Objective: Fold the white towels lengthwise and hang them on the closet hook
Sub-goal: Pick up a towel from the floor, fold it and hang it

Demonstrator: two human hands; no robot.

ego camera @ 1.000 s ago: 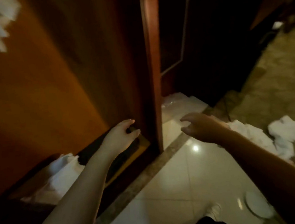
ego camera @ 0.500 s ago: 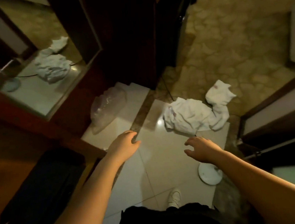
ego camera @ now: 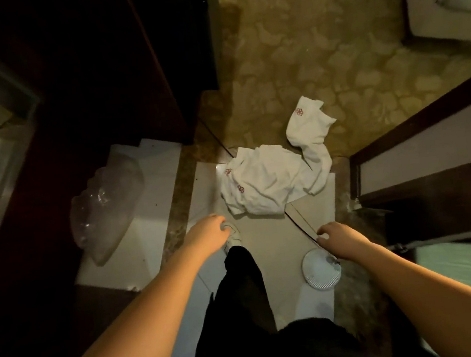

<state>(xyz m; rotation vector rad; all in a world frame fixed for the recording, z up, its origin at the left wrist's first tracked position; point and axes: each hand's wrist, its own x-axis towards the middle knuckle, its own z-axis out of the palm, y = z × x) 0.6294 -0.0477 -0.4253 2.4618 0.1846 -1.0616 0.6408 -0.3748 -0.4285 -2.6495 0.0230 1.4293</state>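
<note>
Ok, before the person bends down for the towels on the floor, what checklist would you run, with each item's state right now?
1. Left hand free to grasp: ok, fingers loosely curled, nothing in it.
2. Right hand free: ok, it holds nothing.
3. White towels in view and unobstructed: ok, crumpled in a heap where tile meets carpet, ahead of both hands.
4. Towels already folded lengthwise: not ok, they lie bunched.
5. Floor path clear: not ok, a dark cord runs out from under the heap and a round white disc lies below the right hand.
6. Closet hook located: cannot tell, no hook shows in this view.
</note>
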